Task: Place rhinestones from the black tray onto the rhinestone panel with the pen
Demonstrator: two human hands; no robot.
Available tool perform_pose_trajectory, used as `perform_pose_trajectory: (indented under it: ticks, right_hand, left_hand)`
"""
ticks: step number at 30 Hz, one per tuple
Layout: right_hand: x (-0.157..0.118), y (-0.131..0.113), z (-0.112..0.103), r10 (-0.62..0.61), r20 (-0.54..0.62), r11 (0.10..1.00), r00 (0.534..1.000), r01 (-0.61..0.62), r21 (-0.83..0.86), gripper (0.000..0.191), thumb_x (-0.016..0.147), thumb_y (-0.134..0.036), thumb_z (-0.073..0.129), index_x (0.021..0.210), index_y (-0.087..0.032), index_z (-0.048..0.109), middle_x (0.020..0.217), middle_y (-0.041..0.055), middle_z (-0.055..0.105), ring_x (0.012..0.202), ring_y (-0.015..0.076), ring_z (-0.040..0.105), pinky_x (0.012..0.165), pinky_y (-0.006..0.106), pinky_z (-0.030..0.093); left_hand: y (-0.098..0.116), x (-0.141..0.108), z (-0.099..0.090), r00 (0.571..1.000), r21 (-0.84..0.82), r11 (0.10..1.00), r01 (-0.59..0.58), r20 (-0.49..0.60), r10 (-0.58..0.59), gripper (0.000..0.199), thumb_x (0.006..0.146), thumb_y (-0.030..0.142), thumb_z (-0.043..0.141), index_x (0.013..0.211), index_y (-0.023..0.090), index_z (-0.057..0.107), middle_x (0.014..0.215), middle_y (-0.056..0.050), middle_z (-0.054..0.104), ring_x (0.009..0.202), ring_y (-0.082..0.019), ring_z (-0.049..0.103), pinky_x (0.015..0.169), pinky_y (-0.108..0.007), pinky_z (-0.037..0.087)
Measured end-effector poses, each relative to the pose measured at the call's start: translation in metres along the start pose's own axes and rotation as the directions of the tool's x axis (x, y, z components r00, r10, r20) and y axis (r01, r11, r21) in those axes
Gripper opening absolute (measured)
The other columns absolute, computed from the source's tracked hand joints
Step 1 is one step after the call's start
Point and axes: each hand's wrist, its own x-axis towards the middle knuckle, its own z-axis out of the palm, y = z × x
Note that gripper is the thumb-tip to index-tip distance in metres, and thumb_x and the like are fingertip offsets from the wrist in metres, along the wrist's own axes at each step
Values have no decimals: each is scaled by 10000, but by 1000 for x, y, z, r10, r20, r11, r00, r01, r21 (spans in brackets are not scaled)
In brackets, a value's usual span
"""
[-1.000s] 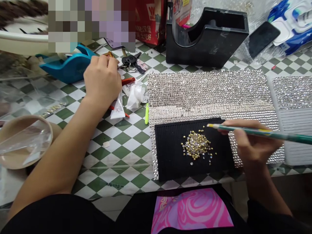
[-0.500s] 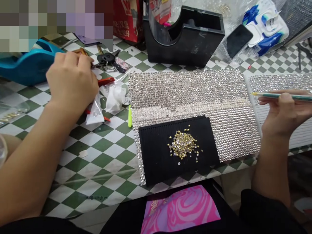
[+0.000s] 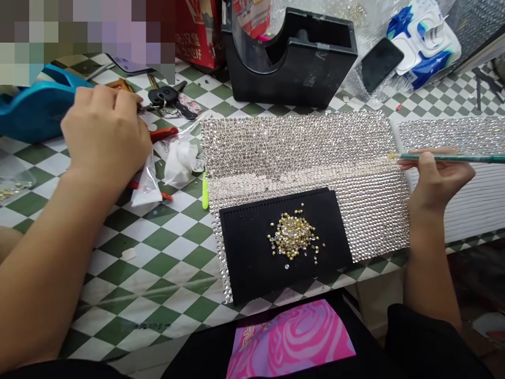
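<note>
In my right hand is a slim teal pencil-like stick, held near its yellow tip. That tip is over the right edge of a sheet covered in rows of clear rhinestones, beside a paler band across it. On the sheet's lower part lies a black ridged tray, bearing a pile of loose gold-backed rhinestones. My left hand rests at the left with fingers curled by a bunch of keys; its fingertips are hidden, and so is anything in them.
Behind the sheet stands a black tape dispenser; a blue dispenser sits far left. A phone and a wipes pack lie at the back right. A small plastic bag and crumpled white plastic are near my left hand.
My right hand has moved left with the teal stick, bringing its tip over the sheet's right edge. The whole view has shifted slightly; my left hand keeps its pose.
</note>
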Motion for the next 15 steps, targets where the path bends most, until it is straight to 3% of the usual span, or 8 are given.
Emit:
perform_pose_trajectory:
  ticks: [6,11,15]
  right_hand:
    - [-3,1,4,-18,21,999,1000,18,-28,109,787,-130,634,689,-106,674,610,64,644,509,144,645,529,261,545]
    - [-6,0,8,-144,-69,988,987,147,43,91,733,-116,574,722,-108,663,611,20,635,509,130,630,521,276,542]
    - [-11,-19,8,-235,-106,965,966,245,91,86,720,-123,590,737,-121,675,613,1,636,488,129,622,498,288,532]
  left_hand:
    - [4,1,-3,1000,24,1000,1,19,-2,547,926,257,296,1350,10,537,1325,-280,539,1298,-467,447,985,-662,448]
    - [6,2,-4,999,82,997,-7,41,4,554,928,258,293,1348,-16,528,1305,-285,548,1283,-465,473,959,-639,479]
    - [4,3,-3,999,104,994,-23,37,19,540,928,250,302,1329,-22,539,1285,-297,553,1258,-474,490,933,-644,492]
